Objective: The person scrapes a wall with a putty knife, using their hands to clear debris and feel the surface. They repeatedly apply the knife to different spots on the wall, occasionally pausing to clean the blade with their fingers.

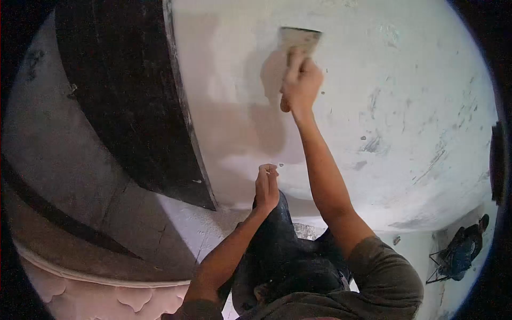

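Observation:
My right hand (302, 80) is wrapped round the handle of a putty knife (301, 38), raised high in front of me. Its wide blade points up and lies at or close to the white wall (341, 106); contact is hard to judge. Lower down, my left hand (268, 186) is closed near the wall, with its fingers curled together. Whatever those fingers hold, if anything, cannot be made out. Grey smudges, scrapes and small dark spots mark the wall to the right of my right arm.
A dark door-like panel (122, 85) stands left of the wall. Pink tufted upholstery (117, 301) is at the lower left. Dark items lie on a folding chair (458, 253) at the lower right. Pale floor (186, 224) shows beside my legs.

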### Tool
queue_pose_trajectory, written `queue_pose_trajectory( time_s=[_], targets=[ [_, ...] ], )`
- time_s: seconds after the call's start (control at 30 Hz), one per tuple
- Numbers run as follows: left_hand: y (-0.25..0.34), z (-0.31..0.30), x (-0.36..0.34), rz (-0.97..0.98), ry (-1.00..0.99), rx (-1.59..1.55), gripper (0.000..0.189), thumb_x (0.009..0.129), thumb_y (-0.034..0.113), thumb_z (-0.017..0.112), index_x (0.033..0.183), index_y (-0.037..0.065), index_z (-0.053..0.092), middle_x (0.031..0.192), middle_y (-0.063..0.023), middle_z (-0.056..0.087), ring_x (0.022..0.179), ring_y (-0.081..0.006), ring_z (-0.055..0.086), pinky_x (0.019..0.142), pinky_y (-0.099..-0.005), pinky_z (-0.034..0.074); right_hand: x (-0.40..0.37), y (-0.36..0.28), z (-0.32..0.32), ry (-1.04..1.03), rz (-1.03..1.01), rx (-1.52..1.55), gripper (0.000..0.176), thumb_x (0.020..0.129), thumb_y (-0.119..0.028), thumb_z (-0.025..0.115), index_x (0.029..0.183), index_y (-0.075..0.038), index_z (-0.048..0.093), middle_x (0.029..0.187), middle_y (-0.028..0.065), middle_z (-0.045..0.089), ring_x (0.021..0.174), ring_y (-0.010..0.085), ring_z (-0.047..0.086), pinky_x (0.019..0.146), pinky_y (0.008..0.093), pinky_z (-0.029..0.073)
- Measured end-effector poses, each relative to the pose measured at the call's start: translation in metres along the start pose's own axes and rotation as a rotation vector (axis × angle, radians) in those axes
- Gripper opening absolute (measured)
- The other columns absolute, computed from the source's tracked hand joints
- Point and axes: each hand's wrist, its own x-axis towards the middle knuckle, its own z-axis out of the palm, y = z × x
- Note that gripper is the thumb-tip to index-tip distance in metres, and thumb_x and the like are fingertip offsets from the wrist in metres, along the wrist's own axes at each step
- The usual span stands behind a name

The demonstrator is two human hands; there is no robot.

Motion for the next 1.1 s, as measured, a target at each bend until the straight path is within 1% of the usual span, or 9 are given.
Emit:
queue_pose_trajectory(
  time_s=[0.07, 0.27, 0.33, 0.5, 0.67, 0.73, 0.87, 1.03, 1.1],
  targets=[
    [0.004, -0.001, -0.002, -0.016, 0.001, 0.018, 0.030, 0.103, 0.027, 0.037, 0.104, 0.000, 0.049, 0.080, -0.0136, 0.057, 0.073, -0.0258, 0.057, 0.072, -0.0373, 0.046, -0.003, 0.023, 0.008, -0.275, -0.417, -0.301, 0.039, 0.095, -0.021, 0.053, 0.069, 0.007, 0.056, 0.056, 0.0263, 0.050, 0.041, 0.0281, 0.047, 0.045, 0.0371, 0.039],
    [-0.001, 0.001, -0.002, 0.079, 0.035, 0.000, 0.027, 0.104, 0.028, 0.039, 0.104, 0.003, 0.049, 0.079, -0.0051, 0.053, 0.058, -0.0103, 0.047, 0.054, -0.0258, 0.041, -0.012, -0.001, 0.005, -0.097, 0.078, -0.125, 0.031, 0.094, -0.019, 0.054, 0.077, 0.007, 0.060, 0.062, 0.0283, 0.053, 0.050, 0.0374, 0.056, 0.050, 0.0401, 0.042],
    [-0.004, 0.000, -0.004, 0.081, 0.030, -0.002, 0.027, 0.104, 0.028, 0.039, 0.104, 0.003, 0.049, 0.079, -0.0050, 0.053, 0.058, -0.0102, 0.046, 0.054, -0.0258, 0.041, -0.012, 0.005, 0.007, -0.239, -0.292, -0.331, 0.030, 0.096, -0.019, 0.052, 0.081, 0.006, 0.061, 0.057, 0.0232, 0.053, 0.043, 0.0287, 0.051, 0.047, 0.0372, 0.041],
    [-0.009, 0.001, 0.000, 0.094, 0.038, -0.021, 0.026, 0.104, 0.027, 0.040, 0.104, 0.003, 0.049, 0.079, -0.0051, 0.053, 0.057, -0.0107, 0.046, 0.054, -0.0264, 0.041, -0.006, -0.001, -0.001, -0.060, -0.172, -0.181, 0.045, 0.096, -0.030, 0.055, 0.069, 0.005, 0.057, 0.049, 0.0115, 0.051, 0.039, 0.0154, 0.048, 0.043, 0.0347, 0.041],
    [0.002, -0.001, -0.001, 0.080, 0.023, -0.009, 0.027, 0.104, 0.029, 0.040, 0.104, 0.003, 0.048, 0.078, -0.0058, 0.054, 0.057, -0.0125, 0.048, 0.054, -0.0282, 0.042, -0.002, -0.010, -0.007, -0.240, -0.050, -0.274, 0.040, 0.097, -0.024, 0.052, 0.071, 0.005, 0.058, 0.053, 0.0205, 0.051, 0.043, 0.0254, 0.051, 0.046, 0.0379, 0.040],
    [-0.005, 0.001, 0.001, 0.077, 0.038, 0.019, 0.028, 0.104, 0.030, 0.040, 0.104, 0.003, 0.048, 0.078, -0.0059, 0.054, 0.057, -0.0124, 0.048, 0.054, -0.0281, 0.042, -0.001, -0.011, -0.006, 0.023, -0.079, -0.106, 0.041, 0.096, -0.025, 0.053, 0.069, 0.006, 0.058, 0.056, 0.0247, 0.052, 0.043, 0.0305, 0.051, 0.047, 0.0393, 0.041],
    [-0.010, 0.001, -0.002, 0.077, 0.033, 0.039, 0.028, 0.104, 0.030, 0.040, 0.104, 0.004, 0.048, 0.079, -0.0060, 0.054, 0.057, -0.0119, 0.048, 0.055, -0.0274, 0.042, 0.005, 0.014, -0.004, -0.284, -0.226, -0.369, 0.046, 0.098, -0.031, 0.052, 0.071, 0.006, 0.057, 0.050, 0.0095, 0.054, 0.038, 0.0155, 0.048, 0.041, 0.0342, 0.039],
    [-0.004, 0.001, 0.001, 0.061, 0.039, -0.017, 0.029, 0.104, 0.031, 0.038, 0.103, 0.004, 0.049, 0.080, -0.0055, 0.054, 0.058, -0.0112, 0.048, 0.055, -0.0269, 0.042, 0.002, 0.001, -0.001, -0.035, -0.145, -0.216, 0.038, 0.097, -0.024, 0.051, 0.076, 0.006, 0.062, 0.049, 0.0195, 0.048, 0.039, 0.0210, 0.047, 0.043, 0.0346, 0.038],
    [0.002, 0.000, -0.002, 0.026, 0.019, -0.024, 0.029, 0.104, 0.030, 0.038, 0.103, 0.004, 0.049, 0.081, -0.0053, 0.054, 0.058, -0.0109, 0.048, 0.055, -0.0269, 0.042, -0.002, 0.020, 0.007, -0.226, -0.466, -0.425, 0.037, 0.097, -0.023, 0.051, 0.077, 0.006, 0.062, 0.048, 0.0168, 0.049, 0.039, 0.0173, 0.049, 0.042, 0.0329, 0.038]
  ],
)
